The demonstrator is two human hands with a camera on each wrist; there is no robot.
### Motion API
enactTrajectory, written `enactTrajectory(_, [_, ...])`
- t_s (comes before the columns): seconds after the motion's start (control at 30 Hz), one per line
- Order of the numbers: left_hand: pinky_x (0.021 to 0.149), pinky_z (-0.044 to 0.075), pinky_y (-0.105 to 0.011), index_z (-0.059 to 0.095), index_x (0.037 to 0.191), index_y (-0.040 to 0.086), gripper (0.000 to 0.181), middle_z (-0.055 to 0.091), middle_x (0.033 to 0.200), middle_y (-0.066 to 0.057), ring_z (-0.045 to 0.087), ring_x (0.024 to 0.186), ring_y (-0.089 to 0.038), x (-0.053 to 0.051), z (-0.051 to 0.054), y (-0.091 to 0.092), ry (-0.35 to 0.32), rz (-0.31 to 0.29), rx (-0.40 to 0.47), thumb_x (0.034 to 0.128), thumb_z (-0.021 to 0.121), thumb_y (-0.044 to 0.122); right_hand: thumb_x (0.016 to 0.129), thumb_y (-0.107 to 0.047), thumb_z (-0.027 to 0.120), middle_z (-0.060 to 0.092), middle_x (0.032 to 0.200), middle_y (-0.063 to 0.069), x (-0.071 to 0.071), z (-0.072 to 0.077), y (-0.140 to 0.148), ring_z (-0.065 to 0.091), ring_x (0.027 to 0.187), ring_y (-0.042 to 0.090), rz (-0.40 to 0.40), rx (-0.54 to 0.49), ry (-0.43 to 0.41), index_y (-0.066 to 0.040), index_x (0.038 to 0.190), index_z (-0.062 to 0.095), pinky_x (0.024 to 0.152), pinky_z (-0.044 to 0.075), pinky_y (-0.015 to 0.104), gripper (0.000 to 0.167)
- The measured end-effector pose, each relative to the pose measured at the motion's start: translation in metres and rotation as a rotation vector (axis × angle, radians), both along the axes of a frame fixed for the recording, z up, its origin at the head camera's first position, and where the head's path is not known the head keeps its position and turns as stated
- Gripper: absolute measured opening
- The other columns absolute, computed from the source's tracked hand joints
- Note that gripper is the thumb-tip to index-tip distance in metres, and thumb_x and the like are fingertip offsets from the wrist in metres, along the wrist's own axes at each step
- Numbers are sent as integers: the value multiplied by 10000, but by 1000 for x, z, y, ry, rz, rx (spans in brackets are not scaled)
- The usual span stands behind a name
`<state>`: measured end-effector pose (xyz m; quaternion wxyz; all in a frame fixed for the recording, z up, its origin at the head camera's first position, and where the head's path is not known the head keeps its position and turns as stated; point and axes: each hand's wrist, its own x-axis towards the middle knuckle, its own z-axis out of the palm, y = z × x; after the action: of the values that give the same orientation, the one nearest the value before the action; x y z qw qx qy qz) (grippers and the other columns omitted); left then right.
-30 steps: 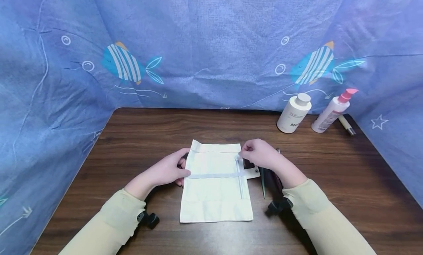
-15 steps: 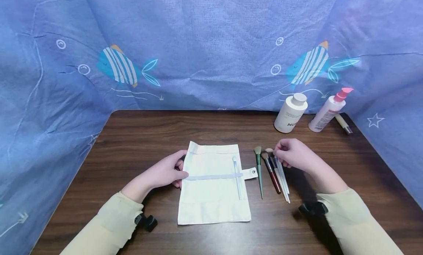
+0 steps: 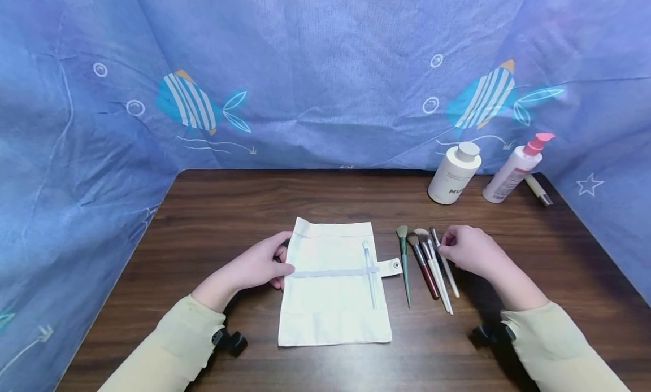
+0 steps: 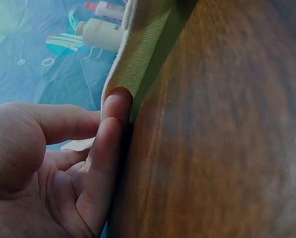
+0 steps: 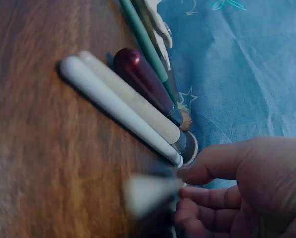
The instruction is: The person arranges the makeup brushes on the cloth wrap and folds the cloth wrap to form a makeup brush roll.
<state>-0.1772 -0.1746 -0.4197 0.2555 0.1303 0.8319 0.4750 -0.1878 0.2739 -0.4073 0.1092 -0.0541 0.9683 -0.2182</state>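
The white fabric pouch (image 3: 330,301) lies unrolled, a slim brush (image 3: 368,273) tucked under its grey band near the right side. With thumb above and fingers beneath, my left hand (image 3: 254,265) grips the pouch's left edge; the left wrist view shows the cloth (image 4: 143,54) between thumb and fingers. My right hand (image 3: 473,251) pinches a thin white-handled brush (image 3: 450,276) beside the other brushes; in the right wrist view its handle (image 5: 145,193) is blurred. Left of it lie white-handled brushes (image 3: 440,279), a dark red one (image 3: 428,276) and a green one (image 3: 405,268).
A white bottle (image 3: 454,174) and a pink-topped pump bottle (image 3: 513,174) stand at the back right, with a small tube (image 3: 538,190) lying beside them. The pouch's snap strap (image 3: 390,267) sticks out towards the green brush. Blue fish-patterned cloth (image 3: 325,87) hangs behind the table.
My right hand has moved right, from the pouch's upper right corner to the loose brushes, and a white-handled brush is now in its fingers, apart from the others. The left hand keeps its grip.
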Motion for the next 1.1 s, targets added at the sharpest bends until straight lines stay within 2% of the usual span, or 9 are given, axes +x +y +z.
enactTrajectory(0.1, [586, 611, -388, 363, 1554, 100, 694, 620, 817, -131, 677, 610, -248, -1, 1, 0, -7, 2, -3, 951, 699, 23, 901, -243, 679, 639, 695, 19, 0, 1, 0, 584, 623, 188, -14, 98, 29, -92, 861, 657, 573, 425, 342, 157])
enactTrajectory(0.2, [583, 610, -391, 366, 1549, 101, 687, 624, 813, -128, 676, 607, -249, 0, 1, 0, -11, 7, -9, 952, 699, 25, 906, -246, 685, 644, 755, 56, -1, 5, -1, 569, 662, 223, -15, 136, 14, -78, 862, 659, 575, 417, 351, 175])
enactTrajectory(0.37, [591, 614, -389, 361, 1552, 94, 687, 618, 824, -131, 678, 616, -245, 0, 1, 0, -2, 1, -5, 955, 693, 20, 906, -272, 645, 566, 687, 45, 0, 8, -4, 529, 608, 210, -12, 170, -32, -93, 783, 612, 529, 388, 332, 220])
enactTrajectory(0.5, [586, 611, -386, 368, 1546, 95, 675, 620, 823, -128, 679, 617, -241, -1, 0, 0, 1, -2, -4, 957, 688, 20, 894, -292, 629, 555, 684, 41, -1, 6, -1, 516, 608, 204, 1, 125, -2, -79, 791, 603, 532, 382, 326, 238])
enactTrajectory(0.67, [588, 614, -382, 364, 1551, 92, 686, 623, 822, -126, 681, 618, -243, -1, 0, 0, 9, -11, 0, 953, 690, 19, 887, -188, 626, 592, 718, 36, -2, 6, 2, 527, 633, 181, 4, -20, 34, -39, 864, 599, 568, 412, 316, 154])
enactTrajectory(0.77, [591, 617, -381, 361, 1554, 89, 691, 625, 824, -127, 684, 620, -245, -1, 0, 0, 13, -15, 4, 950, 691, 18, 898, -117, 605, 625, 763, 44, -3, 8, 0, 547, 611, 173, -13, -151, -2, 3, 968, 598, 534, 482, 318, 139])
enactTrajectory(0.9, [586, 614, -378, 365, 1550, 89, 690, 628, 819, -126, 684, 615, -245, 0, -1, -1, 6, -5, -1, 947, 692, 7, 963, -73, 569, 629, 771, 79, -2, 15, -5, 582, 583, 175, -16, -350, -54, 61, 1108, 565, 495, 553, 335, 197])
enactTrajectory(1.1, [589, 611, -375, 377, 1539, 95, 675, 627, 820, -126, 685, 614, -247, 0, 0, -1, 7, -3, -1, 948, 692, 14, 1037, -83, 516, 564, 729, 40, -1, 23, -21, 583, 608, 141, -40, -619, -61, 91, 1138, 490, 516, 563, 335, 203])
